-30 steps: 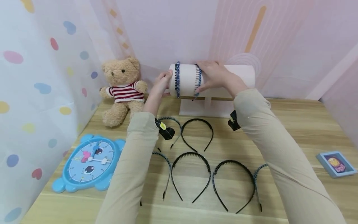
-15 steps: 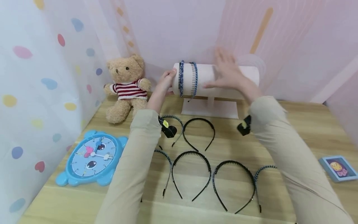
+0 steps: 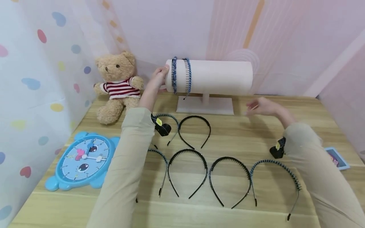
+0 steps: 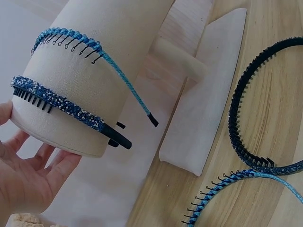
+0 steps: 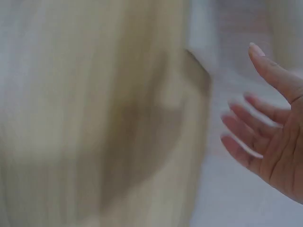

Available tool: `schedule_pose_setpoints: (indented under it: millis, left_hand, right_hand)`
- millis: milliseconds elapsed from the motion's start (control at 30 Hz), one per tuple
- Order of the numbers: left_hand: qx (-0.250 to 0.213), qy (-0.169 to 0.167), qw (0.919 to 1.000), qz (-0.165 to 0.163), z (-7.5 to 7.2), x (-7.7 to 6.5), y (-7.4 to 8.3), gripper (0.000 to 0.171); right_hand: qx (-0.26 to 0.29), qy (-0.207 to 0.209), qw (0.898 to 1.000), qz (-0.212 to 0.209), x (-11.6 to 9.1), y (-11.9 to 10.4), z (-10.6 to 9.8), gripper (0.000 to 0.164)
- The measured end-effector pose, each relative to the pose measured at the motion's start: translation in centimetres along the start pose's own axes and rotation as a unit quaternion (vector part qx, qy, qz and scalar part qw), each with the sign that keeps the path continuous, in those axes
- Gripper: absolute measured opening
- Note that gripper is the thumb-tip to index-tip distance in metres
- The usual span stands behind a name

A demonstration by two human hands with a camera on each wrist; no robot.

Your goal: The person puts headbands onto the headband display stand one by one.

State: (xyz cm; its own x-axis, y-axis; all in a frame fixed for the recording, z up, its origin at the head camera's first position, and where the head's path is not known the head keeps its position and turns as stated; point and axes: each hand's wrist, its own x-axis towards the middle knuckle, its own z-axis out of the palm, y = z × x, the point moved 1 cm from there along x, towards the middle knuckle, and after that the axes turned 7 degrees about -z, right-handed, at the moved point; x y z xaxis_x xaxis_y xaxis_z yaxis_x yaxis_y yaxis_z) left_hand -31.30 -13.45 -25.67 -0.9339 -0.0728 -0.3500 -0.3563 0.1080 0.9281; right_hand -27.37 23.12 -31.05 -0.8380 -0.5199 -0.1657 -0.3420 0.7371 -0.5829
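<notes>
My left hand [image 3: 157, 79] grips the left end of a white cylindrical headband stand [image 3: 219, 76], thumb on the outside and fingers against its end face, as the left wrist view shows. Near that end sits a glittery dark-blue headband [image 4: 61, 104] with black teeth. Beside it, a little further along the roll, is a light-blue wrapped headband [image 4: 125, 82] with wire loops. My right hand [image 3: 263, 107] hangs above the table to the right of the stand's base, holding nothing; its fingers are spread and loosely bent in the right wrist view [image 5: 270, 127].
Several headbands lie in two rows, among them a black one [image 3: 209, 133] and a blue wrapped one [image 3: 291, 172]. A teddy bear [image 3: 117, 85] sits left of the stand. A blue toy clock [image 3: 82, 161] lies front left, a small blue frame [image 3: 343, 161] at right.
My right hand has let go of the light-blue headband and moved right and down from the stand. That headband now sits closer to the glittery one. My left hand still holds the stand's end.
</notes>
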Motion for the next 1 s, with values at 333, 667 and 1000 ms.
schedule_pose_setpoints:
  millis: [333,667,1000]
  left_hand:
    - [-0.003,0.000,1.0000,0.006,0.1,-0.3,-0.2,0.049]
    - [-0.010,0.002,0.9999,0.003,0.0,-0.6,-0.1,0.050]
    - [0.003,-0.007,0.9999,-0.008,0.0,-0.4,0.1,0.052]
  right_hand:
    - [-0.005,-0.090,0.994,-0.067,7.7,-6.5,6.8,0.052]
    - [-0.076,-0.045,0.991,-0.103,10.6,-8.5,9.4,0.035]
    - [0.016,-0.036,0.999,-0.015,3.2,-2.1,2.5,0.037]
